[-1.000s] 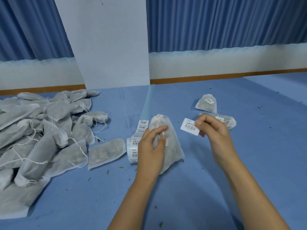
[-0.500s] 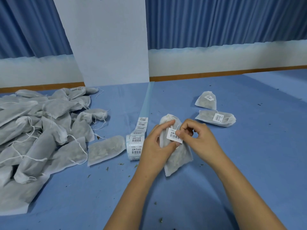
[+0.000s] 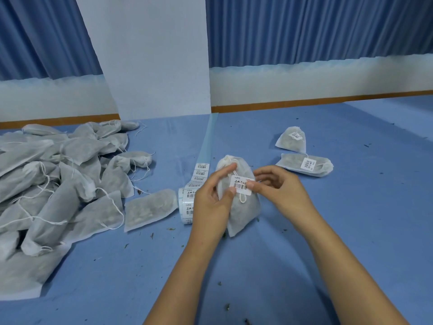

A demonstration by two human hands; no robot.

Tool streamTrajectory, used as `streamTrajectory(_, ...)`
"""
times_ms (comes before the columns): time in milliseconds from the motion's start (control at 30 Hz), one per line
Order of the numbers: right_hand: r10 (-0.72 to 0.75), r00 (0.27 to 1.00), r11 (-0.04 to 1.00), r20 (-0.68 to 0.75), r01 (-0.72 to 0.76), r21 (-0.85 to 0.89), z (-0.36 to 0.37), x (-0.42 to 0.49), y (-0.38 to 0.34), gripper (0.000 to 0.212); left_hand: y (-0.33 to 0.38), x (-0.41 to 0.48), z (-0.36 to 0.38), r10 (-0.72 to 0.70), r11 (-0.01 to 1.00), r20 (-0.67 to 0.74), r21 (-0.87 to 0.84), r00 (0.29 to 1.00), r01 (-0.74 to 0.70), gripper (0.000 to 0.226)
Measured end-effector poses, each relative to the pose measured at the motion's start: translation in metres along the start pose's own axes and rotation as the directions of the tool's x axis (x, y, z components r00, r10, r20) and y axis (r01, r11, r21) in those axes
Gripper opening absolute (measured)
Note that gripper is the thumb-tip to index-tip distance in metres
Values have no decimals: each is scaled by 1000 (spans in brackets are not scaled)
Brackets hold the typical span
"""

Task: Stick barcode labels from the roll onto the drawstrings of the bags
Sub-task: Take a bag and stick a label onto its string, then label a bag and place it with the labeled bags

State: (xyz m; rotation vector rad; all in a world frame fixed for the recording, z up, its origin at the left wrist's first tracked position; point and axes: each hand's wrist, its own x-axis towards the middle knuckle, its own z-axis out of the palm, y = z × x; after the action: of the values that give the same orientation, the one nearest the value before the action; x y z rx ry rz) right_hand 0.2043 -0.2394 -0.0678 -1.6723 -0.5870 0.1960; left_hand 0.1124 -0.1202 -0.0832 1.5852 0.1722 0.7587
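White paper label (image 3: 241, 185), barcode face up: right edge pinched between thumb and forefinger of the right hand (image 3: 278, 191), left edge touched by the thumb of the left hand (image 3: 210, 200).
Left fingers curl round the upper part of the bag (image 3: 241, 214), holding it upright on the blue table (image 3: 351, 231) between both hands.
Drawstring (image 3: 242, 199): pale cord, its loop showing just below the label; whether the label already adheres to it cannot be told.
Step, as judged: applying one label to this cord.
Next move calls for folding the label over the cord and pressing its sticky faces together squarely.
Roll (image 3: 187, 202): just left of the left hand, backing strip (image 3: 206, 141) trailing away.
Two labelled bags (image 3: 304, 164) lie to the right.
Unlabelled pile (image 3: 58, 179) lies at the far left.
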Motion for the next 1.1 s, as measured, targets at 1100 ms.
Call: streamTrajectory(1100, 639, 765, 237, 80, -295, 926, -17, 11, 17, 9, -27, 17, -87, -200, 375, -409, 808, 890, 455, 30)
